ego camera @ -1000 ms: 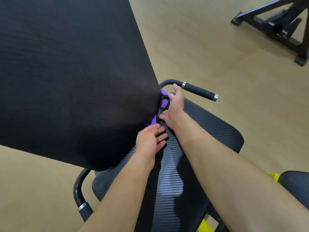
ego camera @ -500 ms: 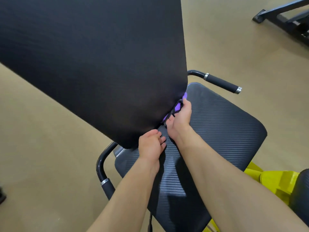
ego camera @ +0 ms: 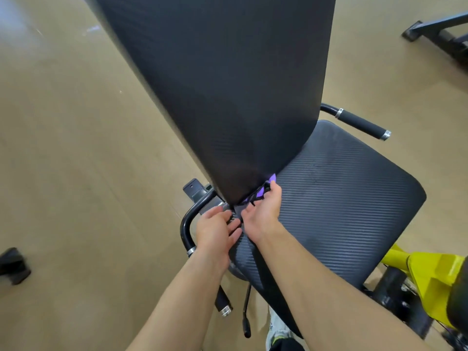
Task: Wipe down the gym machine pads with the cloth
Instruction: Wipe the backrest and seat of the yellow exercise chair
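Pinching the purple cloth (ego camera: pixel 272 178) at the crease between the pads.
The right hand (ego camera: pixel 264 211) is gripping the cloth with curled fingers where the back pad (ego camera: pixel 228 84) is meeting the seat pad (ego camera: pixel 342 198); the left hand (ego camera: pixel 216 231) is resting just beside it, fingers loosely straight on the seat's corner. A black handle (ego camera: pixel 359 121) is sticking out beyond the seat, above the tan floor (ego camera: pixel 63 148).
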`<action>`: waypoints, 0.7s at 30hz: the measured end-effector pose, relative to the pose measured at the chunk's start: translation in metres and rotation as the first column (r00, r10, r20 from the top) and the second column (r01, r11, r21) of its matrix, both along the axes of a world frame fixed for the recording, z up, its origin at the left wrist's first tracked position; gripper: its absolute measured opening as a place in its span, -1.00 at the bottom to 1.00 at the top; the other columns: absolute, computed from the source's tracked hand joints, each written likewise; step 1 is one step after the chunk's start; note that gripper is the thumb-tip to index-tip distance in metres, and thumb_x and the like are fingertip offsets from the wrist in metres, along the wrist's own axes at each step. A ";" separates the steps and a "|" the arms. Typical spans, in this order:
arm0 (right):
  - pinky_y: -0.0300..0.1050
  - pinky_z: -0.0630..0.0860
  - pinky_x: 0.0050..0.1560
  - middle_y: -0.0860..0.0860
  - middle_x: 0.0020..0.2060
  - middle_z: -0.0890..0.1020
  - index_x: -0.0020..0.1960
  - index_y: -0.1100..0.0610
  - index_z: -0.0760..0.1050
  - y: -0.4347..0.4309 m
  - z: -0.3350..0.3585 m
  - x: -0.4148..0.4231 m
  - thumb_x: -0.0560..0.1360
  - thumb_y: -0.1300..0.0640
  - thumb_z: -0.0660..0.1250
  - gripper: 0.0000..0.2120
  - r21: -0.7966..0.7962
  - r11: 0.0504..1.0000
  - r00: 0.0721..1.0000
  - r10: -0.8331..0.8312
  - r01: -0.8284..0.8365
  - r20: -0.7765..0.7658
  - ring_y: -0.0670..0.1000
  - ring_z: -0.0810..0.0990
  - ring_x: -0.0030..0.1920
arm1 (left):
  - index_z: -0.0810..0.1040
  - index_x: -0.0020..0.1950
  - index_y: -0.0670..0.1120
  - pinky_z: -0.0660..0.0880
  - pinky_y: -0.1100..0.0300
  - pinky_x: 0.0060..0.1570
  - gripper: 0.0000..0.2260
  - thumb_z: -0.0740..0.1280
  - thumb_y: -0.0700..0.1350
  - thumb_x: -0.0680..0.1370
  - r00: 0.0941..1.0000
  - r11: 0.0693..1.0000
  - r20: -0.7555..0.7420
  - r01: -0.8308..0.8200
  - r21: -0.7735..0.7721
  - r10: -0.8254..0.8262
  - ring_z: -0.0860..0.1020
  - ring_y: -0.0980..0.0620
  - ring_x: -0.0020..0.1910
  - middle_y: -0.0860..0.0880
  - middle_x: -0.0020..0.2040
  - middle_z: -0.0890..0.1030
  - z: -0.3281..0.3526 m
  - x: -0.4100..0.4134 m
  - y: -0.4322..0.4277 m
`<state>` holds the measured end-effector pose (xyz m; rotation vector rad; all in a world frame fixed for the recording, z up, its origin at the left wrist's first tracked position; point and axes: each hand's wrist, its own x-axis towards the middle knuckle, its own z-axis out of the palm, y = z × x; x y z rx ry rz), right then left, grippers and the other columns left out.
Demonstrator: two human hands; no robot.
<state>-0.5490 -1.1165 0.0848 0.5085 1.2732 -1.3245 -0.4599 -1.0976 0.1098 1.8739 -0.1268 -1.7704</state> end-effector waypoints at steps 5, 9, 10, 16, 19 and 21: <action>0.12 0.61 0.10 0.17 -0.12 0.73 0.03 0.16 0.61 0.010 0.014 0.028 0.60 -0.15 0.24 -0.61 -0.004 0.997 0.985 -0.080 0.082 0.153 0.21 0.69 -0.04 | 0.40 0.46 -0.06 0.60 0.07 0.11 -0.48 0.32 -0.37 0.53 0.975 0.968 0.120 0.206 -0.145 -0.190 0.66 0.02 0.06 0.04 0.07 0.65 -0.005 0.017 0.007; 0.06 0.57 -0.09 0.17 -0.31 0.72 -0.09 0.24 0.63 0.007 0.027 0.041 0.61 -0.22 0.13 -0.44 0.003 0.998 0.979 -0.059 0.059 0.194 0.20 0.67 -0.20 | 0.54 0.20 0.08 0.54 0.40 -0.20 -0.64 0.43 -0.25 0.48 0.930 0.907 0.255 0.330 -0.263 -0.264 0.63 0.31 -0.12 0.08 0.07 0.63 -0.003 0.019 0.007; 0.04 0.57 -0.11 0.17 -0.33 0.72 -0.11 0.24 0.64 0.006 0.031 0.045 0.62 -0.23 0.10 -0.41 -0.002 0.999 0.982 -0.039 0.041 0.183 0.18 0.68 -0.25 | 0.54 0.20 0.12 0.58 0.32 -0.11 -0.61 0.48 -0.16 0.42 0.914 0.894 0.297 0.359 -0.269 -0.278 0.63 0.24 -0.03 0.06 0.12 0.59 -0.002 0.020 0.007; 0.09 0.42 0.36 0.31 -0.01 0.71 0.14 0.33 0.61 0.012 0.046 0.050 0.55 -0.37 0.05 -0.22 -0.072 0.987 0.957 0.158 -0.145 0.244 0.25 0.63 0.14 | 0.50 0.24 0.13 0.51 0.13 0.12 -0.61 0.44 -0.09 0.45 0.858 0.875 0.431 0.412 -0.255 -0.278 0.55 0.03 0.06 0.02 0.17 0.45 -0.001 0.041 -0.005; 0.09 0.33 0.50 0.23 0.23 0.66 0.35 0.28 0.51 0.017 0.053 0.044 0.51 -0.45 0.03 -0.13 -0.090 0.946 0.923 0.325 -0.313 0.205 0.19 0.58 0.32 | 0.61 -0.02 -0.01 0.55 0.01 -0.08 -0.92 0.36 -0.08 0.53 0.836 0.833 0.448 0.471 -0.290 -0.316 0.60 -0.04 -0.12 -0.06 -0.11 0.67 0.004 0.046 -0.007; 0.10 0.42 0.42 0.13 0.24 0.67 0.32 0.16 0.48 0.020 0.065 0.043 0.55 -0.41 0.02 -0.28 -0.057 0.917 0.906 0.400 -0.396 0.142 0.15 0.59 0.29 | 0.60 -0.14 -0.10 0.57 -0.09 -0.10 -0.79 0.30 0.00 0.58 0.835 0.861 0.455 0.450 -0.237 -0.311 0.59 -0.09 -0.21 -0.13 -0.20 0.67 0.005 0.044 -0.008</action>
